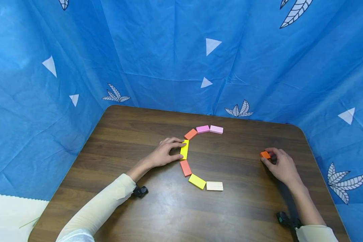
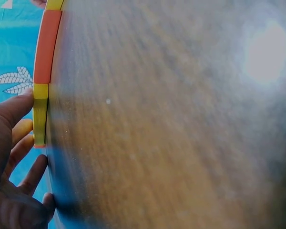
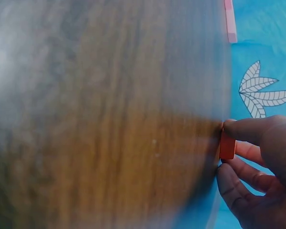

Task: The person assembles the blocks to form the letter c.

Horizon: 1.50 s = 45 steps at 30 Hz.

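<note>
a small orange block [image 1: 265, 154] sits on the right part of the wooden table [image 1: 157, 215], well apart from the other blocks. it is a flat rectangular piece, plain bright orange, with no marking that can be read. the right hand [image 1: 280, 164] pinches it: in the right wrist view the thumb presses one end and curled fingers [image 3: 238, 183] the other, with the block [image 3: 227, 145] upright between them at the table's surface.

near the table's middle, a yellow block [image 1: 184, 149] lies flat and points away from the person. it is part of an arc of seven flat blocks that opens to the right. the left hand [image 1: 164, 154] is curled around it, fingertips on its far end and thumb near its close end; the left wrist view shows the thumb [image 2: 12, 109] against the yellow block's [image 2: 40, 114] edge.

beyond the yellow block the arc runs through an orange-red block [image 1: 190, 134], a pink block [image 1: 202, 129] and a pale pink block [image 1: 216, 129]. towards the person it goes on with a red-orange block [image 1: 186, 168], a second yellow block [image 1: 197, 181] and a cream block [image 1: 214, 186]. neighbours lie touching or just beside each other.

a blue curtain [image 1: 169, 50] with white triangles and leaf prints surrounds the table. both arms wear pale sleeves, each with a black strap at the wrist.
</note>
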{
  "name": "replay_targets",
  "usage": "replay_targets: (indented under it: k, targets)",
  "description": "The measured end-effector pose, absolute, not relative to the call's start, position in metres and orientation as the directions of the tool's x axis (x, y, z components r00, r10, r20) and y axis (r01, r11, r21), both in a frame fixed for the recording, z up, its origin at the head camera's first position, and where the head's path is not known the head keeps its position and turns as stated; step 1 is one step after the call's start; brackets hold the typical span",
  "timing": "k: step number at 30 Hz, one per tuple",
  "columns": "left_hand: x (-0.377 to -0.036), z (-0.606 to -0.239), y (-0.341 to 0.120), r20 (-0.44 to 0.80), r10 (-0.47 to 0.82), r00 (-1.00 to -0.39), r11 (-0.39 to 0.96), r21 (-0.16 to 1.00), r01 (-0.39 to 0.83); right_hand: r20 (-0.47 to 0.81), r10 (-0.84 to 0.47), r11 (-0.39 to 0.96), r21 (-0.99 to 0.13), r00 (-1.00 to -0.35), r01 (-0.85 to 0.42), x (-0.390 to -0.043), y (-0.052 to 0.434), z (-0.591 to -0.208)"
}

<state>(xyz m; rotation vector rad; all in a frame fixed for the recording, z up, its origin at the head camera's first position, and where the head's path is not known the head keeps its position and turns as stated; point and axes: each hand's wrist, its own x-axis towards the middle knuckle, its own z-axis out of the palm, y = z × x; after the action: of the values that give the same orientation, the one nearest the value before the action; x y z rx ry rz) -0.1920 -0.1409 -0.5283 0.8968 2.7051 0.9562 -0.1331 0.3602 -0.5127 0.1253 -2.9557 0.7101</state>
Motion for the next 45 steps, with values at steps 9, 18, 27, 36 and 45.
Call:
replay_targets:
  k: [9, 18, 27, 36, 45]
  targets:
    - [-0.192, -0.528, -0.141, 0.076, 0.577, -0.813, 0.616, 0.614, 0.494, 0.15, -0.054, 0.869, -0.48, -0.987, -0.121, -0.126, 0.357, -0.511]
    - [-0.192, -0.528, -0.141, 0.074, 0.578, -0.813, 0.615, 0.614, 0.494, 0.17, -0.082, 0.848, -0.506, -0.982, -0.158, -0.114, 0.342, -0.512]
    - [-0.192, -0.528, -0.141, 0.064, 0.579, -0.813, 0.621, 0.611, 0.49, 0.18, -0.137, 0.829, -0.517, -0.974, -0.212, -0.101, 0.316, -0.511]
    - [-0.193, -0.527, -0.141, 0.069, 0.578, -0.813, 0.618, 0.614, 0.491, 0.176, -0.21, 0.802, -0.532, -0.962, -0.272, -0.09, 0.294, -0.51]
    - [-0.193, -0.528, -0.141, 0.067, 0.574, -0.816, 0.62, 0.615, 0.487, 0.111, -0.285, 0.794, -0.529, -0.952, -0.3, -0.08, 0.277, -0.507]
